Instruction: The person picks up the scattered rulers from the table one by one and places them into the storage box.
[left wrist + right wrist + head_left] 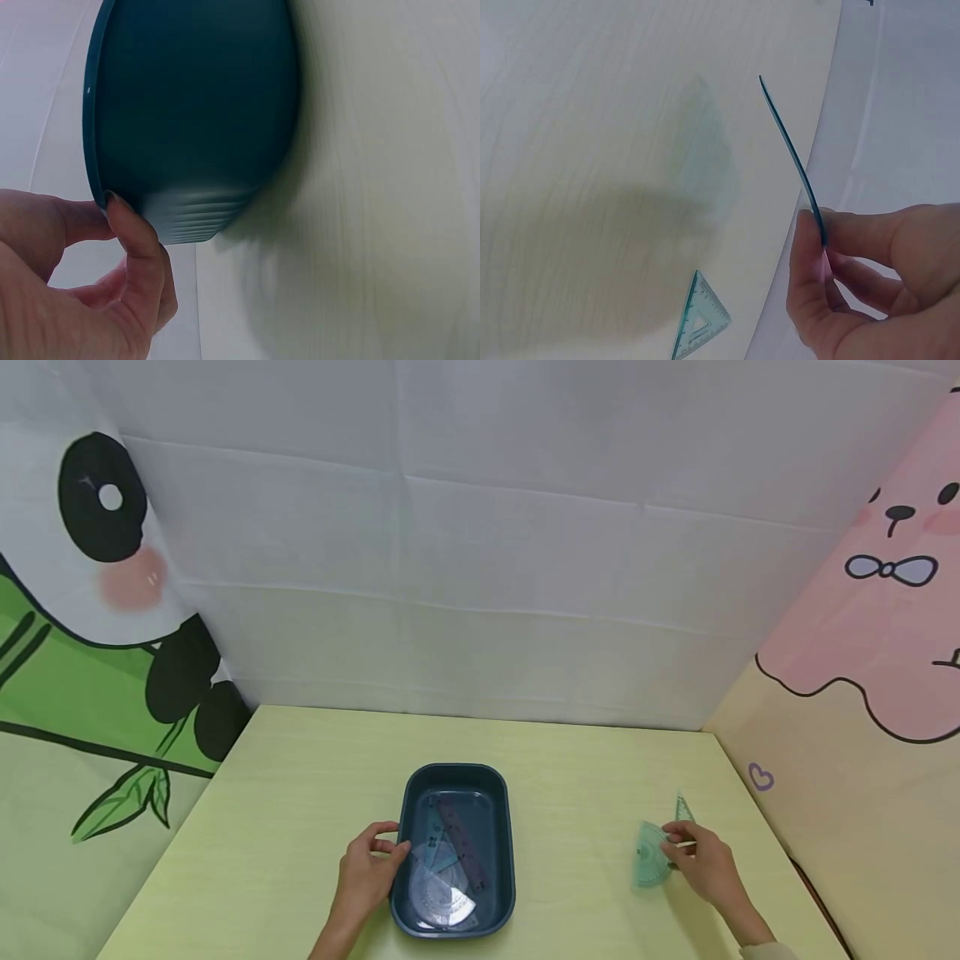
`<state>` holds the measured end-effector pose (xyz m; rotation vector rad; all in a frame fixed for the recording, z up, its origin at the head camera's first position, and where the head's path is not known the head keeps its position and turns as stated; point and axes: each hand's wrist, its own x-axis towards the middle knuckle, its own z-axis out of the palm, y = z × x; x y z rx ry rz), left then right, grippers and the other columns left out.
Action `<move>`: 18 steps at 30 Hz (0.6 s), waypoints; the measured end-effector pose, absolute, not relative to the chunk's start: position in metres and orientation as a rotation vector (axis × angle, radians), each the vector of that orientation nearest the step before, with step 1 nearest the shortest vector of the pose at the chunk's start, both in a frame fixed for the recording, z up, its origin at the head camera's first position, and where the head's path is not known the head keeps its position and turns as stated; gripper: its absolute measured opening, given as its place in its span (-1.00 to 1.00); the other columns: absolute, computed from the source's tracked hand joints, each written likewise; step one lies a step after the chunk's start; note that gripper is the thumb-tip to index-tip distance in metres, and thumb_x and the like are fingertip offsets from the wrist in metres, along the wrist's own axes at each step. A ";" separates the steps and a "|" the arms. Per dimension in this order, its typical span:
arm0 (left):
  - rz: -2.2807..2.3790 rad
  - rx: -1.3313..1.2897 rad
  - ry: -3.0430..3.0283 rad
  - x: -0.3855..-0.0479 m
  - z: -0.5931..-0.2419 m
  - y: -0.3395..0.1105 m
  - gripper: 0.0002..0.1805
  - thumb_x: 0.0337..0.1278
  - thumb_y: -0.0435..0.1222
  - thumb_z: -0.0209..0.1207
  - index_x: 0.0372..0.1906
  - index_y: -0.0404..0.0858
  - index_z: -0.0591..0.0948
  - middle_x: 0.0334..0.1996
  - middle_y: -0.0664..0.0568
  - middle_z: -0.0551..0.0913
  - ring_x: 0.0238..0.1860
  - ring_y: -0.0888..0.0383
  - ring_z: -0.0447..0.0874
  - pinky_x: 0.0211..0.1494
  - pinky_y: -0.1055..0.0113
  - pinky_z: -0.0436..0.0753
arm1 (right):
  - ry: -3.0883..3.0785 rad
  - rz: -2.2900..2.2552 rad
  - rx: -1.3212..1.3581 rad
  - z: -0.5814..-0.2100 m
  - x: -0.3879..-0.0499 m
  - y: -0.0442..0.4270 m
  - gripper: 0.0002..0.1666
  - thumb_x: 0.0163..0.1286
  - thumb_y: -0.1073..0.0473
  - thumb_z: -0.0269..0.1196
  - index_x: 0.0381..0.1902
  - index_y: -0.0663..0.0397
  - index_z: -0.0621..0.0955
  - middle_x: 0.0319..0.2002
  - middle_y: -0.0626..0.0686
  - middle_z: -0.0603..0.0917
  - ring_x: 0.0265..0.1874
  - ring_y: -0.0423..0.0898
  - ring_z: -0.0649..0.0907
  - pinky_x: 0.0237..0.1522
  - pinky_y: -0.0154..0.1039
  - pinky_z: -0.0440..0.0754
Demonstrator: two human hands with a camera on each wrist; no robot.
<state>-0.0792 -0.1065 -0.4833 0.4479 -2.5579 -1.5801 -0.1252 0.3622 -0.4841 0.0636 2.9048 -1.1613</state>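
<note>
A dark blue tray (497, 827) stands on the table. In it lie a clear protractor (431, 893), a dark ruler (462, 843) and a bluish see-through triangle (444, 857), which partly overlap. My left hand (367, 872) pinches the tray's left rim between thumb and fingers; the left wrist view shows this grip (135, 262) close up. Above the table at the right, my right hand (701, 860) pinches a green see-through protractor (649, 856), seen edge-on in the right wrist view. Just beyond that hand, a green set square (683, 810) lies flat on the table, partly hidden.
The pale yellow table (315, 777) meets a white cloth wall (480, 568) at the back. A panda-print panel (112, 677) rises on the left. On the right stands a panel with a pink cartoon animal (885, 635).
</note>
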 end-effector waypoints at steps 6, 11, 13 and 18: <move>-1.567 0.454 -2.566 -0.078 -0.482 -0.106 -0.58 0.18 -0.32 0.40 0.11 -0.38 0.63 -0.39 -0.02 0.66 -0.49 0.18 0.63 -0.44 0.28 0.55 | 2.920 -1.175 0.024 -0.479 -0.129 0.356 -0.71 0.39 0.33 0.33 0.03 0.35 0.64 -0.16 0.15 0.71 -0.24 -0.01 0.69 -0.38 -0.31 0.62; -1.562 0.459 -2.566 -0.077 -0.481 -0.106 -0.59 0.18 -0.32 0.40 0.10 -0.39 0.63 -0.40 -0.02 0.65 -0.49 0.18 0.63 -0.44 0.28 0.55 | 2.926 -1.182 -0.012 -0.475 -0.131 0.351 -0.71 0.39 0.32 0.33 0.03 0.34 0.65 -0.16 0.15 0.71 -0.24 0.00 0.69 -0.37 -0.32 0.63; -1.565 0.459 -2.564 -0.077 -0.480 -0.106 -0.59 0.18 -0.33 0.39 0.10 -0.39 0.63 -0.40 -0.02 0.65 -0.50 0.18 0.63 -0.45 0.28 0.55 | 2.921 -1.186 -0.014 -0.474 -0.131 0.349 -0.70 0.40 0.31 0.33 0.04 0.34 0.65 -0.15 0.14 0.71 -0.23 0.00 0.69 -0.36 -0.32 0.63; -1.575 0.461 -2.559 -0.076 -0.478 -0.104 -0.59 0.19 -0.33 0.39 0.10 -0.39 0.63 -0.40 -0.02 0.65 -0.51 0.17 0.62 -0.47 0.28 0.54 | 2.908 -1.202 -0.024 -0.469 -0.132 0.343 -0.69 0.41 0.29 0.34 0.05 0.33 0.65 -0.14 0.14 0.72 -0.23 0.00 0.69 -0.36 -0.30 0.62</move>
